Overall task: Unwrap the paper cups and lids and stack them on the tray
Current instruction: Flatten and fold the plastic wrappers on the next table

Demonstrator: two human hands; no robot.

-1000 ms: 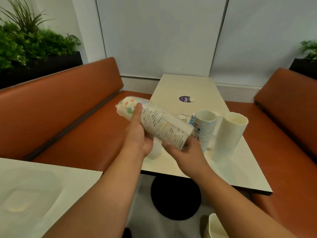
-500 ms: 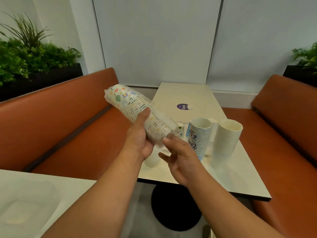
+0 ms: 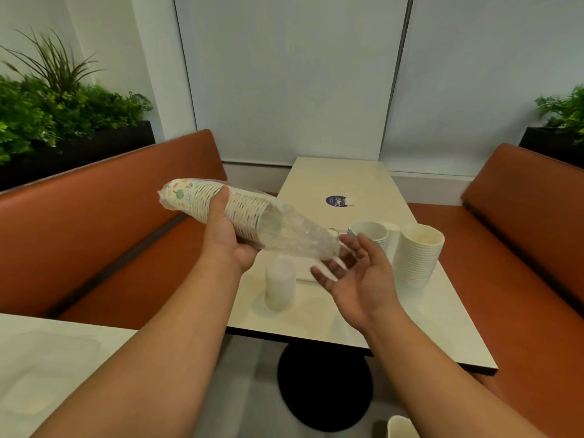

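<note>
Change: cups pulled partway back in the clear wrap since 0.5 s ago; loose end of wrap now empty, trailing toward 4 o'clock. R hand dropped away from the sleeve, palm turned up.
L hand: grasps sleeve of printed cups round its middle, thumb on top, held above bench edge, tilted, closed end at 10 o'clock.
Wrap: clear plastic, slack, open end just touching R fingertips.
R hand: released, fingers spread & relaxed, palm up, under wrap's end.
Bench: pale top, purple sticker at 12.
On bench: white wrapped stack near L wrist; blue-striped cup stack and plain white cup stack at 2 o'clock of R hand, side by side.
Tray: can't tell where.
</note>
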